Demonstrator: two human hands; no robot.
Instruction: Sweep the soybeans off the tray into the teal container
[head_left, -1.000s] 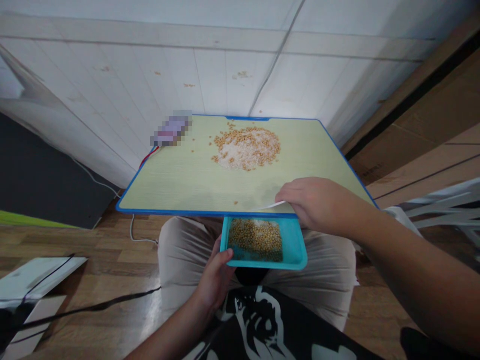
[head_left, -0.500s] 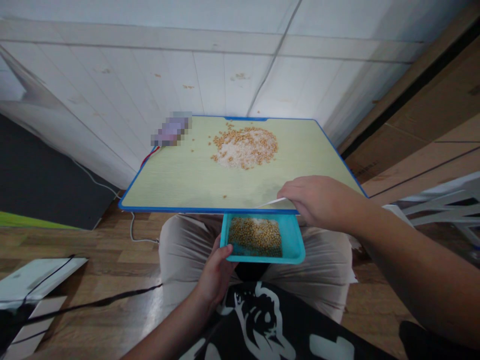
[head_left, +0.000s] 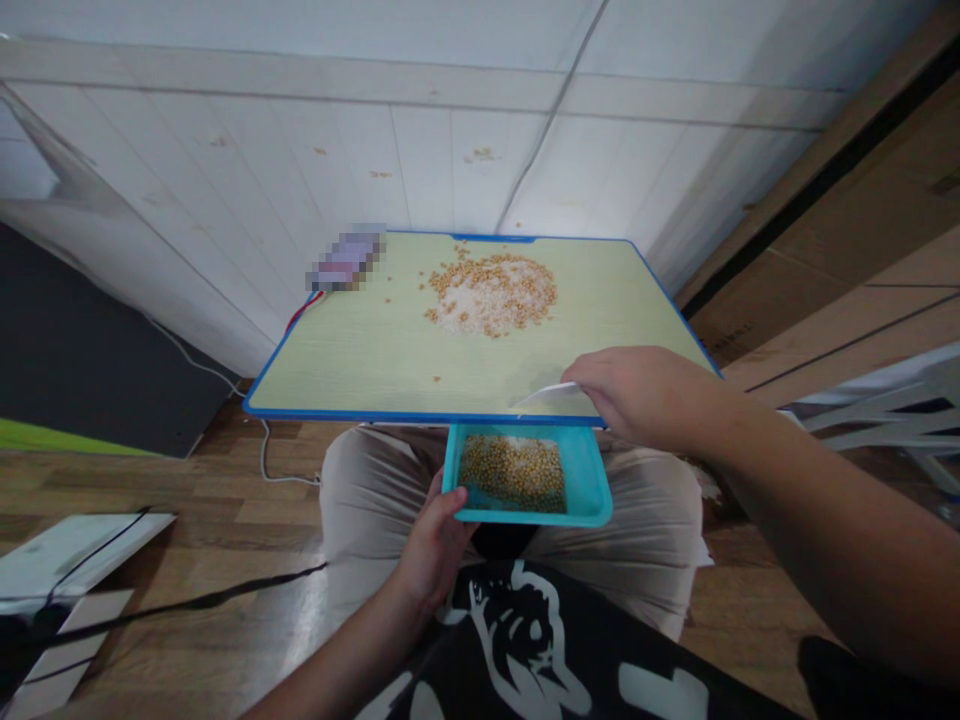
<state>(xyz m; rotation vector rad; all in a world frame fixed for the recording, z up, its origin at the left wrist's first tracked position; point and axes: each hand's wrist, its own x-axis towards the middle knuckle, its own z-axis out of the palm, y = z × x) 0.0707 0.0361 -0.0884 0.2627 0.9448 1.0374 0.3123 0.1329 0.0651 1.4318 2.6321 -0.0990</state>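
My left hand [head_left: 439,535] grips the near left corner of a turquoise plastic tray [head_left: 589,480], thumb over its rim. Inside the tray lie soybeans [head_left: 514,475] with a few white grains on top. The tray sits over my lap, just under the near edge of a small table [head_left: 352,370]. Above the table's near edge, my right hand [head_left: 626,395] is closed on a thin white card [head_left: 546,393], its free edge pointing left near the tabletop. Toward the back of the table is a mixed heap of rice and soybeans [head_left: 491,295].
A blurred-out device [head_left: 346,260] with a red cable rests at the table's back left corner. Stray soybeans [head_left: 436,379] lie around the heap and near the front edge. A white wall [head_left: 420,160] stands behind; cardboard boxes [head_left: 840,220] rise at the right.
My right hand has lifted slightly, and the card tilts more above the table edge. A stray soybean near the front has shifted a little left and away. My left hand keeps the tray in place.
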